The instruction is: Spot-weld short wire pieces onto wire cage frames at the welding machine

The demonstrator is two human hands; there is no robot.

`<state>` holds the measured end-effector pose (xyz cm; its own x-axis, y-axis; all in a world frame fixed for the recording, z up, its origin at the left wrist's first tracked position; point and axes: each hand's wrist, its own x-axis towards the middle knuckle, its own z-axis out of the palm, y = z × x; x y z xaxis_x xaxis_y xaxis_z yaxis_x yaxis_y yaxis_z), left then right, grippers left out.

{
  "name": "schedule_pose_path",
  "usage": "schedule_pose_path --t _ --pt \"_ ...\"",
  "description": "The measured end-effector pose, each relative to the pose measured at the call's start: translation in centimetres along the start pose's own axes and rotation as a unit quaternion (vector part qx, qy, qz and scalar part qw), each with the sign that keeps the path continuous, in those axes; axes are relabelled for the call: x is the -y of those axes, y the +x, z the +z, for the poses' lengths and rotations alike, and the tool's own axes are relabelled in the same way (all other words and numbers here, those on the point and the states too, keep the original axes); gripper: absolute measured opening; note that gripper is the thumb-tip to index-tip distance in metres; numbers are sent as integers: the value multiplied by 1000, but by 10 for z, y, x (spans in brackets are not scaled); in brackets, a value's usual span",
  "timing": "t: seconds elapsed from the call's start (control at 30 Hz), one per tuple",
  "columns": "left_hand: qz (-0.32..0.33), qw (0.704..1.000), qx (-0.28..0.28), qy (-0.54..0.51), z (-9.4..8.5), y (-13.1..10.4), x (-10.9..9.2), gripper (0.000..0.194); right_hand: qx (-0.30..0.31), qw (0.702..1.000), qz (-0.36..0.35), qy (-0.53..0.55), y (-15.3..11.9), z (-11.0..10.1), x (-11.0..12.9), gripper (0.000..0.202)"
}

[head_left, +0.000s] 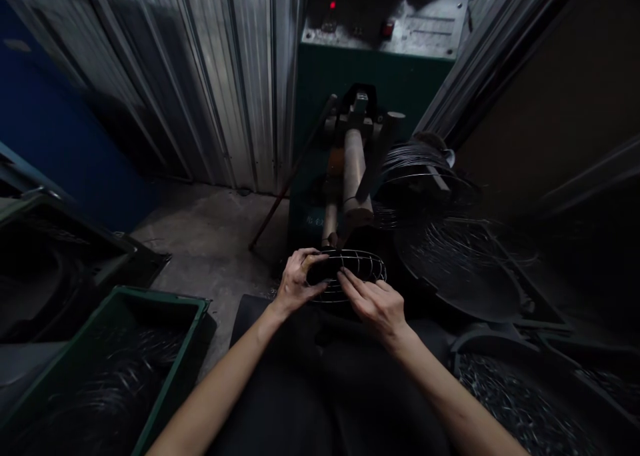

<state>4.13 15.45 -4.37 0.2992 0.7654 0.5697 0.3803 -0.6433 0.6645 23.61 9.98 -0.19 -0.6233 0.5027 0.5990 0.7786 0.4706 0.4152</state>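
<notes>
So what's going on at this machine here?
A person holds a round wire grille in front of a green machine. The left hand grips its left rim, and the right hand rests fingers on its front edge. The grille sits just below the machine's arm. More wire grilles are stacked to the right, and a green crate stands on the left.

A round wire grille [350, 273] (dark, domed) lies flat below the machine's roller.
</notes>
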Motion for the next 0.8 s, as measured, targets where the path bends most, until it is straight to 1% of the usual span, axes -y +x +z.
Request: schedule_pose_path --t 0.1,0.27,0.37,0.43,0.5,0.57,0.63,0.7,0.73,0.77,0.8 --pt "7 1000 -5 1 1 3 4 52 -5 1000 4 -6 2 5 -1 34" --pt "8 1000 -9 14 3 11 15 54 -34 999 -1 -23 10 12 -4 30" --pt "13 999 -11 35 3 16 19 54 -34 999 -9 -29 12 15 -6 30" --pt "20 999 -7 42 0 18 21 53 -30 999 -6 -26 12 17 -6 31" --pt "44 998 3 33 -6 18 21 50 -24 1000 8 -15 13 20 -3 29" --pt "67 997 29 17 -14 17 24 52 -4 999 33 12 16 20 1 27" --pt "66 996 61 -2 -20 14 28 63 32 997 58 49 18 16 3 30" --pt "41 996 76 -13 -22 11 33 75 65 990 89 84 11 3 4 38" --pt "26 997 72 -15 -22 10 35 79 74 986 111 97 1 -7 4 41" --pt "12 998 64 -15 -20 8 36 80 79 980 148 106 -14 -18 4 42" --pt "3 998 54 -16 -19 6 37 80 84 969 204 107 -36 -30 3 40"
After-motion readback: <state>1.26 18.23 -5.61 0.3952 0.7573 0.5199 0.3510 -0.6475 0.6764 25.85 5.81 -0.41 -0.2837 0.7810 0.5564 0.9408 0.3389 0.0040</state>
